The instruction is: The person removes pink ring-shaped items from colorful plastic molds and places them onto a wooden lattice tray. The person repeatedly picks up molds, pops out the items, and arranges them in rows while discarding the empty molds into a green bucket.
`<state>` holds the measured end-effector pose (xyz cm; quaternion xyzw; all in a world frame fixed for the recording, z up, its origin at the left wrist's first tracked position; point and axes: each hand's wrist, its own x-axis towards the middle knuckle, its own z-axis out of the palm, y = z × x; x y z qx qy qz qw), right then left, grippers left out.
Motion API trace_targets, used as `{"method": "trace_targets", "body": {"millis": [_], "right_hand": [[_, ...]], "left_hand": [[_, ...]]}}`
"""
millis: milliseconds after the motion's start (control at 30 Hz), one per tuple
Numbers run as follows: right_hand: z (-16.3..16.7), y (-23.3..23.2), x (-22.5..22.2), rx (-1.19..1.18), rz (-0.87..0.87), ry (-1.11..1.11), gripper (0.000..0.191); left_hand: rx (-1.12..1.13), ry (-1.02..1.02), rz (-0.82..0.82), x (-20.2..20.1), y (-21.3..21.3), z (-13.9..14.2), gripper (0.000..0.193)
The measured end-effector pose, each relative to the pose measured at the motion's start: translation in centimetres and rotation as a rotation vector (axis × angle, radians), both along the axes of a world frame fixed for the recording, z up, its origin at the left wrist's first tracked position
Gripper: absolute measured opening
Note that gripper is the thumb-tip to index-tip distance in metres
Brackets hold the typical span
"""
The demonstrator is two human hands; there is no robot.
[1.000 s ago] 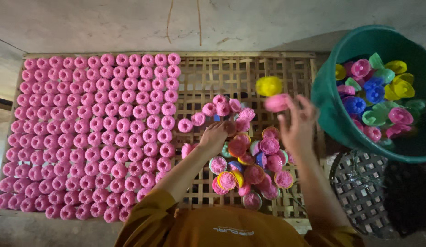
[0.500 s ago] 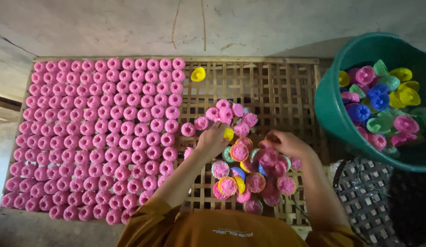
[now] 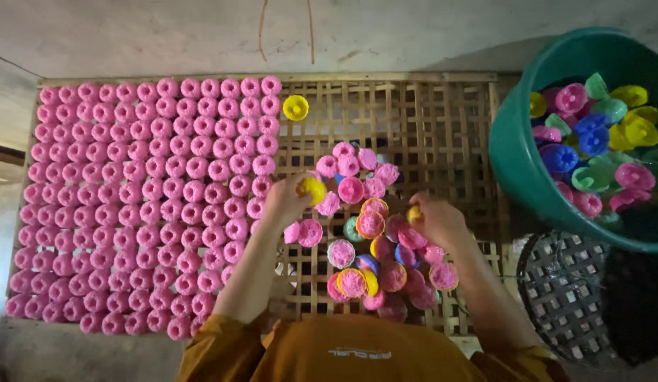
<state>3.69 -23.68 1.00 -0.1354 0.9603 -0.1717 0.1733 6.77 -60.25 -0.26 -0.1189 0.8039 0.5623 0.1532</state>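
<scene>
Gripping yellow mould (image 3: 312,189) in left hand (image 3: 286,201), right hand (image 3: 436,219) closing fingers on another yellow piece (image 3: 414,213); lifting straight, keeping pink cake rows (image 3: 148,201) undisturbed.

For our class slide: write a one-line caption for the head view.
Left hand lifts a yellow mould beside rows of pink cakes on a bamboo rack.

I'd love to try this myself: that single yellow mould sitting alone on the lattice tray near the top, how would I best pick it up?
Probably from above, pinching the round rim of the lone yellow mould between thumb and fingers. It lies flat on the bamboo lattice tray, its circular face up. Open lattice on its right gives your fingers room; the rows of pink pieces crowd its left.
</scene>
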Motion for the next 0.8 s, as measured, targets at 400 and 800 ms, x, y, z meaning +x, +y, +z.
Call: {"method": "trace_targets", "body": {"millis": [400, 800], "right_hand": [[-2.0, -4.4, -0.6, -0.207, 0.056, 0.37, 0.062], [1.6, -4.9, 0.8, -0.56, -0.096, 0.721, 0.06]], "left_hand": [[-0.204, 0.395, 0.004, -0.8, 1.6, 0.7, 0.049], [-0.307, 0.355, -0.158, -2.2, 5.2, -6.2, 0.047]]}}
